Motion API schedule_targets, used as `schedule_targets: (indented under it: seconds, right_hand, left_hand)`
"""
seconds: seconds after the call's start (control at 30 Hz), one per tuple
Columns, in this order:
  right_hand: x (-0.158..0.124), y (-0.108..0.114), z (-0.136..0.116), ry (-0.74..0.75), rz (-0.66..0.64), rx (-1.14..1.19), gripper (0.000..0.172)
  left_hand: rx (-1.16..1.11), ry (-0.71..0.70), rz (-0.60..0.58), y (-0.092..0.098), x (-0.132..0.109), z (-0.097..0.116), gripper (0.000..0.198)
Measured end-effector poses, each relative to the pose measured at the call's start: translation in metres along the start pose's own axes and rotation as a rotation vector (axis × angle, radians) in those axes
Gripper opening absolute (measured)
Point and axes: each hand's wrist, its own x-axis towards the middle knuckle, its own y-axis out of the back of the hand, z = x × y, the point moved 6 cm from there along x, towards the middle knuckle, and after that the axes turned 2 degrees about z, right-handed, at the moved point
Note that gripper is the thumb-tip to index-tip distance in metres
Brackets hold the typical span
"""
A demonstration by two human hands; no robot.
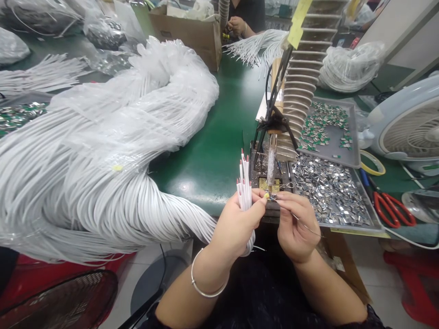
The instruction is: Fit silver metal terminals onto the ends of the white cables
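Observation:
My left hand (pixel 230 228) is closed around a small bunch of white cables (pixel 244 192), whose cut ends stand up with red wire tips. Something yellow (pixel 266 195) shows at its thumb tip, too small to make out. Between thumb and fingers of my right hand (pixel 297 226) runs a thin strand of solder wire (pixel 307 227), trailing to the lower right. Both sets of fingertips meet just below a soldering iron (pixel 271 167), held tip down in a stand. The small piece at the tip is mostly hidden by my fingers.
A huge bundle of white cables (pixel 113 183), partly in plastic, covers the left. Trays of metal connectors (pixel 329 192) and green-ended connectors (pixel 324 121) lie right, beside red-handled scissors (pixel 391 208) and a fan (pixel 411 123). A ribbed duct (pixel 305 68) hangs overhead. Another person's hand (pixel 236 26) is across the table.

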Motion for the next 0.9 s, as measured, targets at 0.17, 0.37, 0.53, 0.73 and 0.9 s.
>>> schedule_targets:
  seconds: [0.17,0.37,0.53,0.73,0.9]
  right_hand:
    - [0.000,0.000,-0.001,-0.001,-0.002,0.015,0.029]
    - [-0.005,0.002,0.002,-0.035,-0.021,0.057,0.031]
    - [-0.009,0.004,0.003,-0.046,-0.044,0.027,0.029]
    - [-0.013,0.004,0.006,-0.095,-0.102,0.020,0.024]
    - [-0.017,0.011,0.009,-0.125,-0.126,0.035,0.023]
  left_hand:
    - [0.020,-0.011,-0.014,0.000,-0.001,0.001,0.019]
    - [0.058,-0.010,-0.021,0.002,0.000,-0.005,0.017]
    - [0.076,0.041,-0.036,0.003,0.000,-0.013,0.014]
    - [0.066,0.061,-0.130,0.005,-0.006,-0.024,0.023]
    - [0.280,-0.037,-0.027,0.017,-0.010,-0.022,0.029]
